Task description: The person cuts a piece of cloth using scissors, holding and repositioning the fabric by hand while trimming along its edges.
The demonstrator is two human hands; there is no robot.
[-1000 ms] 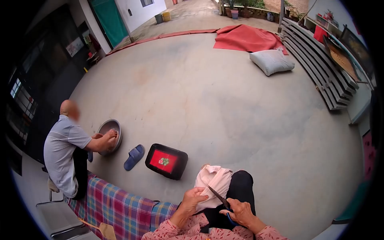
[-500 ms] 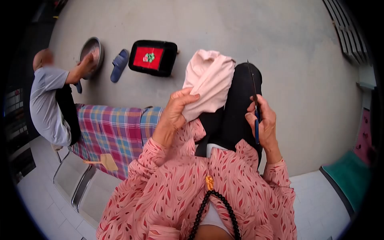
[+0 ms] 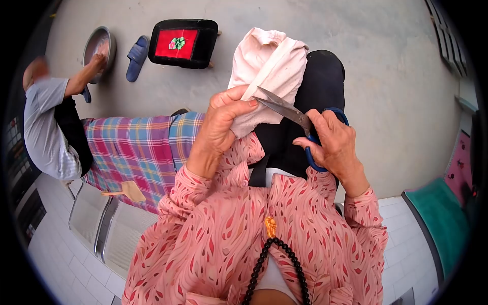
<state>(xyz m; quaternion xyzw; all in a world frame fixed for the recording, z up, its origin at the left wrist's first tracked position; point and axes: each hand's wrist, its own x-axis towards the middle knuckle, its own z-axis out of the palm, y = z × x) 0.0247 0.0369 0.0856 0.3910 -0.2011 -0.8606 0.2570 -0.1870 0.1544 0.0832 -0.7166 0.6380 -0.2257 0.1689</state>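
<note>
A pale pink cloth garment lies over my lap, gathered at its near edge. My left hand pinches that edge between thumb and fingers. My right hand grips the blue handles of a pair of scissors. The scissor blades are parted and point left, with their tips close to my left thumb and the cloth. I cannot tell whether the blades touch the fabric. My dark trouser leg shows to the right of the garment.
A plaid cloth covers the bench at my left, with a fly swatter on it. Another person sits farther left, a foot in a metal basin. A blue slipper and a black stool stand on the floor ahead.
The scissors have swung from pointing ahead to pointing left, moved up to the garment, and their blades have parted. My view has shifted slightly.
</note>
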